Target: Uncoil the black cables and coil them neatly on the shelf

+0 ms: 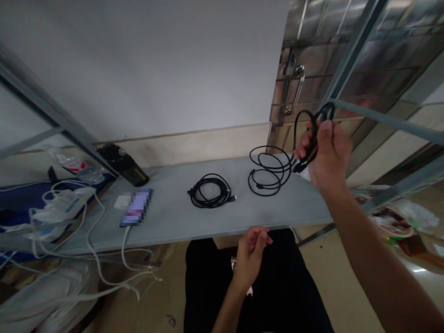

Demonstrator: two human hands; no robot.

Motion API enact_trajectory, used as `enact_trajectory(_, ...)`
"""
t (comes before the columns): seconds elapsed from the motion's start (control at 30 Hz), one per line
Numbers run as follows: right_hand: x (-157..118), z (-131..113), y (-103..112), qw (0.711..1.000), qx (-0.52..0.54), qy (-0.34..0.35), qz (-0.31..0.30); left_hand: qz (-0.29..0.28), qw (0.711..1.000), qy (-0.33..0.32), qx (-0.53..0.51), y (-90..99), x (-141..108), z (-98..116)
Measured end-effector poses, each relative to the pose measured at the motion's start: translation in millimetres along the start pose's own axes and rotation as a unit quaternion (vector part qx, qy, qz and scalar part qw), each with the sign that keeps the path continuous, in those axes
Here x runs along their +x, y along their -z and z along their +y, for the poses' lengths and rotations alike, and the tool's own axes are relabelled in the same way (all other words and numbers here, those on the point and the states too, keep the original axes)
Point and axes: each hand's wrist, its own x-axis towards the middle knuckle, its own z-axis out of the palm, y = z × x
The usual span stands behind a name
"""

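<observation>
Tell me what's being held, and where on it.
The right hand grips a black cable by a bunched section, between thumb and fingers; loose loops hang from it. The left hand shows nothing held.

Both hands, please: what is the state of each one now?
Left hand: loosely closed, nothing visible in it.
Right hand: closed, holding black cable.

No legible text, only blurred lettering (139,174)

Got a black cylindrical bottle (124,165) lying by the wall, plus a lit-up phone (136,207) with a white cable (125,245) plugged in.
</observation>
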Motion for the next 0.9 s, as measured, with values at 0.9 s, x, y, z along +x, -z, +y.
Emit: enact_trajectory(0.9,15,-36,32,0.996,-0.079,0.031,-0.023,0.019,0.986,0.004,-0.164,-12.7,127,55)
